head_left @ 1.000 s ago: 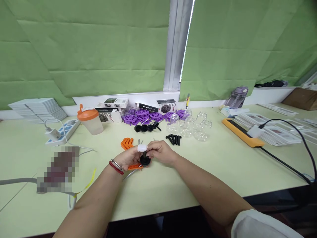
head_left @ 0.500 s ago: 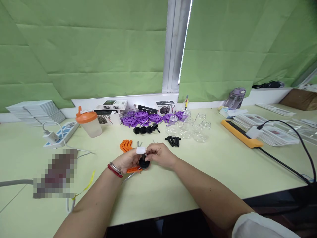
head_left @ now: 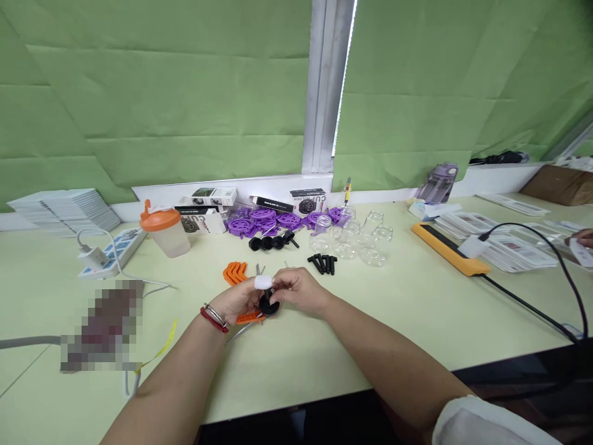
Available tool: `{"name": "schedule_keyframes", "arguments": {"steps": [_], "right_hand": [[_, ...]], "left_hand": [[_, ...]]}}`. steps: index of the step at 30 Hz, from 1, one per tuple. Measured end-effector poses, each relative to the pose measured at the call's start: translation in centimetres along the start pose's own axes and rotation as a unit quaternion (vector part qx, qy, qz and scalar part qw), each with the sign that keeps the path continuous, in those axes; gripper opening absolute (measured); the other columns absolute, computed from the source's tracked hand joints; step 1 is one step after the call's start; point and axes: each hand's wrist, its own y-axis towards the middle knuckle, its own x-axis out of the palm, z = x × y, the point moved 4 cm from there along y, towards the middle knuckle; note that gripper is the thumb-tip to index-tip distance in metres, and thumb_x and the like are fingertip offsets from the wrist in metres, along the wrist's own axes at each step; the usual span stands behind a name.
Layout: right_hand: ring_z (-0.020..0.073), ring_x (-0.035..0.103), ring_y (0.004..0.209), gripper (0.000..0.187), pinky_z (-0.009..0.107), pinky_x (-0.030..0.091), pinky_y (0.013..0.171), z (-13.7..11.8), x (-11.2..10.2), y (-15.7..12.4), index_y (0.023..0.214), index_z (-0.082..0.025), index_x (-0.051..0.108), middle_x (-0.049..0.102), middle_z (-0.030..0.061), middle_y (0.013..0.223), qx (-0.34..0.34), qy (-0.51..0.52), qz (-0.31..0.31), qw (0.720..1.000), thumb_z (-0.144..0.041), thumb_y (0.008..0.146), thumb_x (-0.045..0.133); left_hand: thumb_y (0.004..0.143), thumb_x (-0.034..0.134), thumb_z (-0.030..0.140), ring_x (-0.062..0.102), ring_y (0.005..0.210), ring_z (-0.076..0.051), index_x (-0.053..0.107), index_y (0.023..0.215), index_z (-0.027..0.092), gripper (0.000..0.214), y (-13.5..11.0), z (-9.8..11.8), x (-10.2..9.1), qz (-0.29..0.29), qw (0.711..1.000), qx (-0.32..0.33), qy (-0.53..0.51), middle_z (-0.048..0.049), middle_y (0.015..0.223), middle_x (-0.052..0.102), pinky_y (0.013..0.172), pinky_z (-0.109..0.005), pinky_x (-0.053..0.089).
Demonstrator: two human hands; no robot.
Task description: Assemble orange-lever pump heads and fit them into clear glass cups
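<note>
In the head view, my left hand (head_left: 241,298), with a white wrap on its thumb, is closed around a black round-based part (head_left: 269,305) with a short upright stem. My right hand (head_left: 296,289) pinches at that stem from the right; any small piece between its fingertips is too small to name. Just below my left hand lies an orange slotted piece (head_left: 250,317), with a thin metal rod (head_left: 241,332) beside it. Several curved orange pieces (head_left: 235,272) rest behind my left hand, near small metal pins (head_left: 260,269).
Behind my hands are black pegs (head_left: 324,264), black knobs (head_left: 267,243), purple rings (head_left: 264,219), clear glass-like pieces (head_left: 359,244) and cup-holder boxes (head_left: 204,219). An orange-lidded shaker (head_left: 171,235) stands left; a yellow power strip (head_left: 447,250) lies right. Another person's hand (head_left: 584,238) shows far right.
Another person's hand has come into view at the far right edge, holding something whitish. My two hands stay almost still on the black part. The view has shifted very slightly.
</note>
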Motion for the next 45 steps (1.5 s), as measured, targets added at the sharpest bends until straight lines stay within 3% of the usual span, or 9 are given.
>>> {"name": "schedule_keyframes", "arguments": {"steps": [9,12,17,21,37,45], "right_hand": [[0.0144,0.058,0.075,0.012,0.027,0.046,0.074,-0.7,-0.4,-0.5,0.083,-0.018,0.07,0.063,0.0012,0.08,-0.012,-0.043,-0.021,0.999,-0.022,0.072,0.07],[0.0131,0.057,0.069,0.011,0.026,0.047,0.068,-0.4,-0.4,-0.7,0.079,-0.017,0.068,0.062,0.0003,0.074,0.028,-0.01,-0.015,0.999,-0.023,0.071,0.071],[0.0121,0.057,0.067,0.024,0.026,0.048,0.066,0.2,0.1,-0.9,0.091,-0.016,0.065,0.062,-0.0001,0.076,0.06,0.053,-0.024,0.996,-0.023,0.068,0.072],[0.0114,0.055,0.063,0.017,0.025,0.047,0.061,0.4,0.2,-0.8,0.079,-0.016,0.062,0.06,-0.0019,0.069,0.073,0.036,-0.001,0.997,-0.021,0.067,0.071],[0.0101,0.054,0.062,0.018,0.025,0.047,0.061,0.3,0.6,-0.8,0.08,-0.017,0.056,0.057,-0.0026,0.071,0.075,0.073,-0.002,0.994,-0.018,0.067,0.069],[0.0099,0.054,0.063,0.017,0.025,0.046,0.062,0.2,0.6,-0.9,0.077,-0.017,0.053,0.056,-0.0028,0.072,0.071,0.061,-0.003,0.996,-0.017,0.068,0.068]], "left_hand": [[0.066,0.061,0.053,0.057,0.062,-0.019,0.056,0.086,0.017,0.041,-0.1,0.2,0.1,0.006,1.0,0.005,0.001,-0.0041,0.07,0.059,0.049,-0.027,0.04],[0.066,0.061,0.053,0.057,0.062,-0.02,0.056,0.086,0.017,0.041,-0.1,0.2,0.1,0.006,1.0,0.004,0.004,-0.005,0.07,0.06,0.049,-0.028,0.04],[0.065,0.062,0.056,0.058,0.061,-0.019,0.057,0.084,0.017,0.044,-0.1,0.1,0.0,0.001,1.0,-0.002,0.005,-0.0061,0.071,0.062,0.049,-0.028,0.041],[0.064,0.063,0.057,0.059,0.063,-0.02,0.056,0.089,0.017,0.047,-0.1,0.1,0.0,0.0,1.0,0.0,0.0,-0.0054,0.072,0.062,0.048,-0.027,0.041],[0.066,0.063,0.053,0.059,0.06,-0.021,0.057,0.089,0.016,0.044,-0.1,0.2,0.3,-0.018,1.0,0.002,-0.025,-0.0064,0.066,0.062,0.045,-0.028,0.04],[0.07,0.06,0.053,0.061,0.065,-0.021,0.055,0.089,0.017,0.04,-0.2,0.2,0.2,-0.02,1.0,0.0,-0.018,-0.0086,0.079,0.066,0.048,-0.027,0.043]]}}
